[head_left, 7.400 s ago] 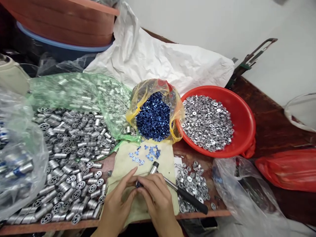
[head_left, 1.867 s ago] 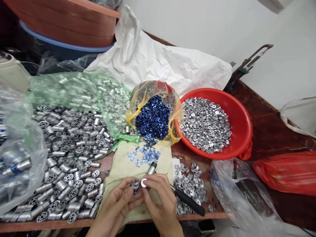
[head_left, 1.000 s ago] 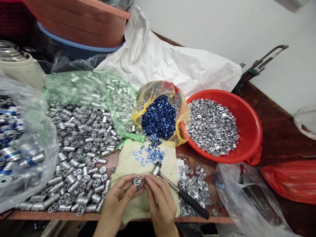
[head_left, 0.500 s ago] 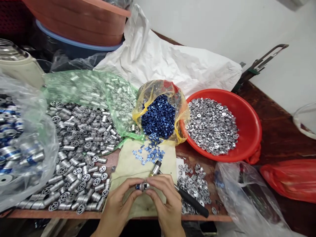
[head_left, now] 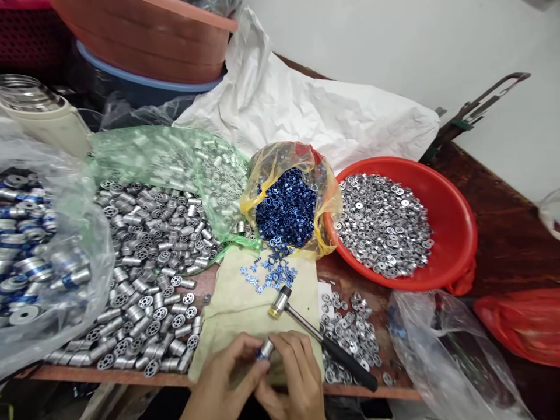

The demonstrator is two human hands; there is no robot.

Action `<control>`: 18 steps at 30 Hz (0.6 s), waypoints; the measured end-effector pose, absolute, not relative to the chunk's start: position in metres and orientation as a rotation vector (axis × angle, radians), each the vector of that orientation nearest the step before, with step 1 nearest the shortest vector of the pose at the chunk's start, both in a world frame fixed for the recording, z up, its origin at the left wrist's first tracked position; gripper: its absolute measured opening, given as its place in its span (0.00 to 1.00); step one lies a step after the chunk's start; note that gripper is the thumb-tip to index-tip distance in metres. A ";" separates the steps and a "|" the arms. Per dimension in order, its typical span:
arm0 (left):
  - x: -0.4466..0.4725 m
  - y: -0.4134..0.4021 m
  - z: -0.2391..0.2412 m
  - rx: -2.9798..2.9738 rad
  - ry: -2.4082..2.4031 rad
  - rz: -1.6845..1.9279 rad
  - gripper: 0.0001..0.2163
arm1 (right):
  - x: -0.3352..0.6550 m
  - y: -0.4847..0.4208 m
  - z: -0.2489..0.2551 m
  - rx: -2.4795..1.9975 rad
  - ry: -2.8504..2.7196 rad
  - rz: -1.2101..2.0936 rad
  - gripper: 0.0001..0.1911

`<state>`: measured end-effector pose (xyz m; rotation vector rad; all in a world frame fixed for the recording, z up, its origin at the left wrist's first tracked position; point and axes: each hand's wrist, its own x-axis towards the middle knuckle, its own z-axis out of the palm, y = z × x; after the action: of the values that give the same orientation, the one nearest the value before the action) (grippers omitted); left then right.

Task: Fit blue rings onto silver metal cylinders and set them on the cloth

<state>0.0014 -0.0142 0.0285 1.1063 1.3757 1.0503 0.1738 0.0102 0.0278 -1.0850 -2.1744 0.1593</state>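
Note:
A small silver metal cylinder with a blue ring (head_left: pixel 265 350) is tilted between my two hands above the cloth (head_left: pixel 227 315). My left hand (head_left: pixel 230 373) pinches it from the left side, at the blue end. Curled around its right side, my right hand (head_left: pixel 292 370) has its fingertips against the part; the thumb is partly hidden. Just beyond my hands lies a small mallet (head_left: pixel 301 319) with a metal head, a yellow face and a black grip. Farther up the cloth, loose blue rings (head_left: pixel 273 274) are scattered.
Left of the cloth are piled silver cylinders (head_left: pixel 144 318), a green bag (head_left: pixel 151 154) and a clear bag (head_left: pixel 94 262) of blue-banded parts. A yellow bag (head_left: pixel 326 204) of blue rings stands behind. Right are loose silver discs (head_left: pixel 354 332) and a red basin (head_left: pixel 455 227) of discs.
My hands have moved down toward me with the cylinder, which is now tilted more upright. More of the mallet shows. The whole view has shifted slightly.

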 end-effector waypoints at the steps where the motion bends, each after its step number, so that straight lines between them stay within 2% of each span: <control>1: -0.011 -0.014 0.029 1.270 1.501 1.089 0.11 | 0.180 0.008 0.027 -1.123 -2.217 0.155 0.20; 3: -0.043 -0.007 0.030 1.575 1.833 1.180 0.14 | 0.190 0.011 0.029 -1.220 -2.271 0.126 0.24; 5: -0.077 0.007 0.033 1.872 2.101 1.011 0.14 | 0.191 0.025 0.035 -1.295 -2.262 0.083 0.24; 7: -0.101 0.023 0.036 2.017 2.228 0.724 0.15 | 0.180 0.050 0.042 -1.377 -2.241 0.050 0.15; 10: -0.113 0.047 0.042 2.118 2.286 0.602 0.15 | 0.157 0.093 0.047 -1.480 -2.274 0.020 0.03; 11: -0.112 0.055 0.043 2.148 2.292 0.586 0.14 | 0.151 0.104 0.047 -1.487 -2.289 0.024 0.02; 18: -0.104 0.078 0.039 2.220 2.173 0.621 0.07 | 0.152 0.117 0.048 -1.345 -2.280 0.111 0.07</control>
<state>-0.1036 0.0781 0.0390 2.2198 2.1732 0.6209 0.1517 0.1172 0.0484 -1.3447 -2.2804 0.1108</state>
